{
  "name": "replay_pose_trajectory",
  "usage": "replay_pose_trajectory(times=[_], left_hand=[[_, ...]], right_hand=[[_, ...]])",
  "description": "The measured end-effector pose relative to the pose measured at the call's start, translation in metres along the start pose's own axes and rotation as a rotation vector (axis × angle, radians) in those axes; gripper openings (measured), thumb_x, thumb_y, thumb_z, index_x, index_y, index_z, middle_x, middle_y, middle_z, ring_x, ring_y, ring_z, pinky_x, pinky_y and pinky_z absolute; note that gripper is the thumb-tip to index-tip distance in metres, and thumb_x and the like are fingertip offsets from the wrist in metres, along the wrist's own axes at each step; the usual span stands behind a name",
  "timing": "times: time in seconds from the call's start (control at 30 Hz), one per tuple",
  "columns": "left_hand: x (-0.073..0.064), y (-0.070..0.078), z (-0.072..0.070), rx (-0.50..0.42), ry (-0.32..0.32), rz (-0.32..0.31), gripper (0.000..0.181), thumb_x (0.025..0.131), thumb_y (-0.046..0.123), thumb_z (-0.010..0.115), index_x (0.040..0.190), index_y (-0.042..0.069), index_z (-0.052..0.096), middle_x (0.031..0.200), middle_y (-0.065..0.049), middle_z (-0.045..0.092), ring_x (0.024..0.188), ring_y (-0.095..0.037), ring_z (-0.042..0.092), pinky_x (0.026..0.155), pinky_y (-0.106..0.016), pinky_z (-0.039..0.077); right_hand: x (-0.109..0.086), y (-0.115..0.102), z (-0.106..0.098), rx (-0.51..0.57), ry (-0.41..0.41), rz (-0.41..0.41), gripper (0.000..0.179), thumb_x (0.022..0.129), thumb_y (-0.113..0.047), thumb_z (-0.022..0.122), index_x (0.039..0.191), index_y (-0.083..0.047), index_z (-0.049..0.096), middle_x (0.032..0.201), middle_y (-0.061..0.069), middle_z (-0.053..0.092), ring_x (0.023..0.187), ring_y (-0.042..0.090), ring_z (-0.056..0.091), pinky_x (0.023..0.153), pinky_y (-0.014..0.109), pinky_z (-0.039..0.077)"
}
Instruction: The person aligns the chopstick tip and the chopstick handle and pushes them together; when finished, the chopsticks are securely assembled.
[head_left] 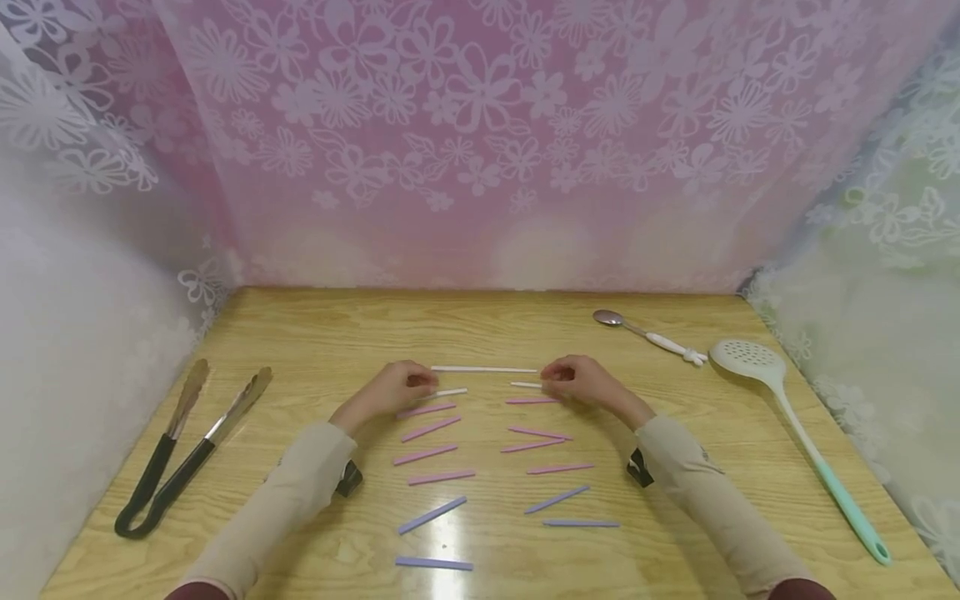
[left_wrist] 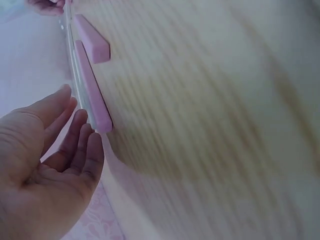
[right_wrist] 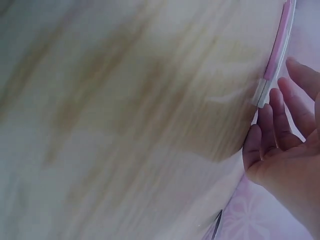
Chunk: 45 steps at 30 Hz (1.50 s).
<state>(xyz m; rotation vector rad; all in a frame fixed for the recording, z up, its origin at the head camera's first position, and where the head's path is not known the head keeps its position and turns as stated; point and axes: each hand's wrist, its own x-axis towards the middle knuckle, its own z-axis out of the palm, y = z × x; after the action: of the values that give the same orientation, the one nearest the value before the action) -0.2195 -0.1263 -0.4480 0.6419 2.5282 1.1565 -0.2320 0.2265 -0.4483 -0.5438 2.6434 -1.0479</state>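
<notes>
Both hands are at the far end of two columns of thin coloured sticks. My left hand (head_left: 397,387) has softly bent fingers at the left end of a long white stick (head_left: 483,369). Its lower fingers are right by a short white stick (head_left: 452,392). At the long stick's other end is my right hand (head_left: 588,383), fingers bent and thumb apart in the right wrist view. Another short white stick (head_left: 527,385) reaches up to its fingertips. Pink sticks (left_wrist: 92,87) lie just beside the left fingers; one pink stick (right_wrist: 278,42) lies near the right fingers.
More pink sticks (head_left: 441,477) and blue-violet sticks (head_left: 433,515) lie nearer on the wooden table (head_left: 337,533). Black-handled tongs (head_left: 180,458) are at left. At right lie a spoon (head_left: 637,331) and a slotted turner (head_left: 795,421) with a green handle end. Patterned curtains (head_left: 480,167) surround the table.
</notes>
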Motion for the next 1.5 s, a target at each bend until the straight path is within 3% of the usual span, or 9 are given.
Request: replay_pose_trajectory(times=[0.13,0.4,0.67,0.83,1.03,1.3,1.5], left_hand=[[-0.001,0.0,0.002,0.008,-0.019,0.011,0.027,0.093,0.015,0.062,0.116,0.001,0.064,0.116,-0.012,0.063,0.108,-0.027,0.058,0.095,-0.041,0.048],[-0.002,0.0,0.002,0.07,-0.033,0.043,0.02,0.092,0.008,0.062,0.11,0.001,0.068,0.103,-0.009,0.064,0.083,-0.014,0.053,0.072,-0.027,0.048],[-0.002,0.004,0.001,0.07,-0.037,0.078,0.021,0.092,0.005,0.061,0.11,-0.003,0.067,0.093,-0.007,0.063,0.074,-0.012,0.048,0.064,-0.022,0.044],[-0.002,0.004,0.003,0.067,-0.021,0.104,0.021,0.092,0.006,0.061,0.11,-0.003,0.066,0.092,-0.007,0.064,0.075,-0.012,0.05,0.066,-0.023,0.046],[-0.005,0.012,0.004,0.036,0.024,0.101,0.021,0.094,0.009,0.059,0.113,0.002,0.066,0.102,-0.008,0.067,0.085,-0.015,0.057,0.077,-0.029,0.05],[-0.003,0.027,0.007,-0.004,0.066,0.143,0.02,0.094,0.008,0.059,0.111,0.002,0.065,0.107,-0.009,0.067,0.091,-0.018,0.06,0.082,-0.032,0.051],[0.0,0.031,0.01,-0.02,0.064,0.168,0.019,0.094,0.007,0.058,0.111,0.002,0.065,0.109,-0.01,0.067,0.093,-0.019,0.06,0.082,-0.03,0.051]], right_hand=[[0.001,0.0,0.002,0.004,-0.016,-0.017,0.025,0.088,-0.014,0.069,0.107,0.002,0.068,0.092,0.007,0.065,0.078,0.014,0.052,0.068,0.024,0.045],[0.002,-0.003,0.004,-0.017,-0.016,-0.057,0.016,0.088,-0.009,0.067,0.102,-0.001,0.071,0.092,0.008,0.064,0.077,0.012,0.054,0.066,0.023,0.047],[0.003,-0.002,0.004,-0.01,-0.014,-0.047,0.014,0.089,-0.009,0.065,0.099,-0.001,0.072,0.088,0.006,0.064,0.075,0.01,0.055,0.067,0.022,0.049],[0.001,-0.003,0.005,-0.009,0.003,-0.044,0.014,0.089,-0.008,0.065,0.099,-0.001,0.072,0.092,0.008,0.065,0.081,0.015,0.056,0.072,0.027,0.049],[-0.006,-0.016,0.008,0.024,0.044,-0.054,0.014,0.09,-0.011,0.065,0.101,-0.004,0.072,0.096,0.007,0.066,0.086,0.018,0.06,0.078,0.033,0.052],[-0.01,-0.048,0.011,0.068,0.09,-0.155,0.016,0.091,-0.013,0.065,0.102,-0.003,0.071,0.091,0.004,0.066,0.084,0.016,0.059,0.079,0.032,0.051],[-0.01,-0.056,0.014,0.091,0.087,-0.169,0.016,0.09,-0.013,0.066,0.101,-0.003,0.071,0.09,0.004,0.065,0.083,0.014,0.058,0.076,0.03,0.051]])
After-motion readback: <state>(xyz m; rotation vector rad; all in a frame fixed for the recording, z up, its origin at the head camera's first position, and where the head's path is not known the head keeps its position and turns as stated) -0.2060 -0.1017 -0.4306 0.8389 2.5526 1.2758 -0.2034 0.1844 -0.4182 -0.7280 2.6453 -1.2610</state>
